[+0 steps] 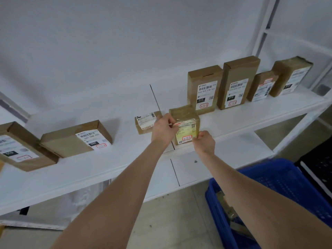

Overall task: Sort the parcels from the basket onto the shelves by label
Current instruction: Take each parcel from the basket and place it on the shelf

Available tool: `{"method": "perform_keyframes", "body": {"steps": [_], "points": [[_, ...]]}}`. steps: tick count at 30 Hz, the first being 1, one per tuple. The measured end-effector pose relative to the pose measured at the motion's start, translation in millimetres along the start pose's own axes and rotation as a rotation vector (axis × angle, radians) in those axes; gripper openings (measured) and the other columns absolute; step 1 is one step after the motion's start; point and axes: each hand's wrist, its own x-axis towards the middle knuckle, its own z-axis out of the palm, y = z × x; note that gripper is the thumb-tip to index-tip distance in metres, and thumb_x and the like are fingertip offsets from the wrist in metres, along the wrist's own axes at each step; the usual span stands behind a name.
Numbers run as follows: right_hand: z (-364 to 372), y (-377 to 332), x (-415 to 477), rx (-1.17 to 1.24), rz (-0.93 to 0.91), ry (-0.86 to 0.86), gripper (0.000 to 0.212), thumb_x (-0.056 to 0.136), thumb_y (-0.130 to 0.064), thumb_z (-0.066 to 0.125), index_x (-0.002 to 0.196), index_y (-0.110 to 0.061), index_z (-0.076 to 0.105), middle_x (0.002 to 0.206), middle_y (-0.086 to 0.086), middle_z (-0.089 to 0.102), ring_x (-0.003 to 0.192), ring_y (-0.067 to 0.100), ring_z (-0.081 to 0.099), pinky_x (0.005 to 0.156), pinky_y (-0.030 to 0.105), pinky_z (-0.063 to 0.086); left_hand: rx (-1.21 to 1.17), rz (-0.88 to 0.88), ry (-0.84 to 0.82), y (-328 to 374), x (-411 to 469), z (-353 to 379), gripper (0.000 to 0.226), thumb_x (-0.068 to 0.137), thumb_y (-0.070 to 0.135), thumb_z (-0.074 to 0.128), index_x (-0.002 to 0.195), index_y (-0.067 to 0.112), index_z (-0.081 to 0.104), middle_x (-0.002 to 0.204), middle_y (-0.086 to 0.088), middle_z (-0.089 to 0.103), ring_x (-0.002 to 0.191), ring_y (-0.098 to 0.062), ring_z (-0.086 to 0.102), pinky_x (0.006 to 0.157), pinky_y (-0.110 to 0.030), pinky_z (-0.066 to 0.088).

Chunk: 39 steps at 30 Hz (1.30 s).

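Observation:
A small tape-wrapped parcel (186,121) with a white label stands on the white shelf (115,159), near its front edge at the middle. My left hand (164,129) grips its upper left corner. My right hand (204,141) pinches its lower right corner beside the red-framed code on the label. The blue basket (280,178) sits on the floor at the lower right, under my right forearm, and a parcel (226,205) lies partly hidden inside it.
Several brown parcels stand along the shelf: two flat ones (75,139) at the left, a small one (146,122) behind my left hand, upright ones (237,83) at the right. A black crate (319,169) stands beyond the basket. A lower shelf (233,150) shows beneath.

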Motion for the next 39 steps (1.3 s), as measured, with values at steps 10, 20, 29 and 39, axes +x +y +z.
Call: {"method": "perform_keyframes", "body": {"steps": [10,20,29,39], "points": [[-15.8,2.1,2.2,-0.082,-0.126,-0.073,0.014,0.091,-0.012,0.057,0.104,-0.006,0.06,0.103,0.01,0.065,0.097,0.026,0.062,0.075,0.027,0.045,0.269,-0.001,-0.009,10.7,-10.9,-3.1,0.017,0.084,0.025,0.064,0.098,0.017,0.057,0.114,0.0,0.047,0.098,-0.018,0.055,0.071,-0.028,0.043],[-32.4,-9.6,-1.6,0.001,-0.322,0.01,0.027,0.092,-0.007,0.052,0.118,-0.009,0.06,0.109,0.012,0.063,0.098,0.029,0.062,0.084,0.037,0.051,0.603,0.19,-0.029,41.1,-16.8,9.9,0.043,0.089,0.001,0.048,0.124,0.023,0.059,0.124,-0.001,0.057,0.107,-0.025,0.057,0.07,-0.032,0.047],[-23.9,-6.0,-10.1,-0.045,-0.402,-0.006,0.037,0.09,0.002,0.046,0.123,-0.008,0.058,0.108,0.014,0.061,0.098,0.029,0.061,0.086,0.04,0.052,0.637,0.184,0.034,33.9,-15.1,16.3,0.056,0.09,-0.01,0.04,0.13,0.025,0.057,0.123,-0.005,0.061,0.109,-0.027,0.058,0.084,-0.032,0.047],[-14.5,-0.5,-11.5,-0.291,-0.5,-0.072,0.063,0.092,-0.007,0.053,0.148,-0.008,0.026,0.136,0.013,0.041,0.099,0.033,0.062,0.085,0.042,0.054,0.601,0.242,0.037,22.6,0.1,15.6,0.052,0.087,-0.01,0.047,0.125,0.023,0.061,0.12,0.0,0.064,0.104,-0.025,0.06,0.081,-0.032,0.048]]}}
